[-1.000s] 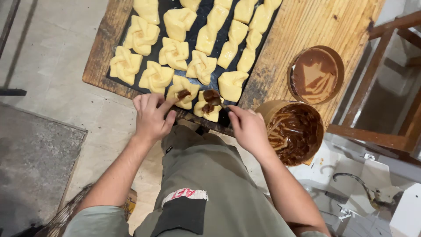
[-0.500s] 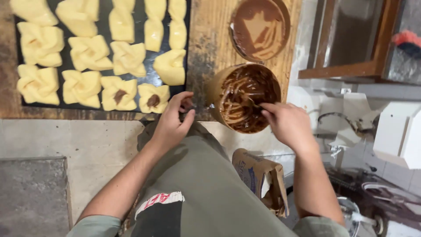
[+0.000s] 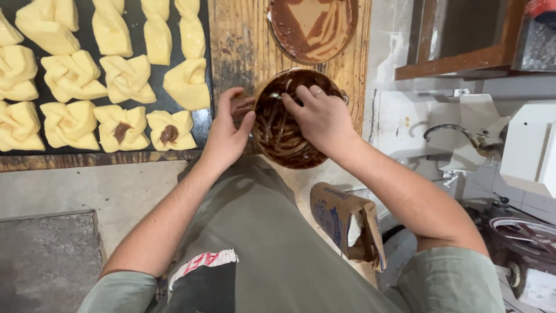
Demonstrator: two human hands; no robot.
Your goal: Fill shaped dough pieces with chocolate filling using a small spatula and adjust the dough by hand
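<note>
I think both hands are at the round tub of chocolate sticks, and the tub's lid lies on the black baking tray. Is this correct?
Not quite. In the head view both hands are at the tub of chocolate sticks, but the lid lies on the wooden board, beside the black baking tray, not on it.

The left hand grips the rim of a round tub of brown chocolate sticks, while the right hand reaches into it, fingers curled among the sticks. The tub sits at the edge of a wooden board. Just left, a dark baking tray holds folded raw dough pastries; two show brown filling. The tub's smeared lid lies beyond.
</note>
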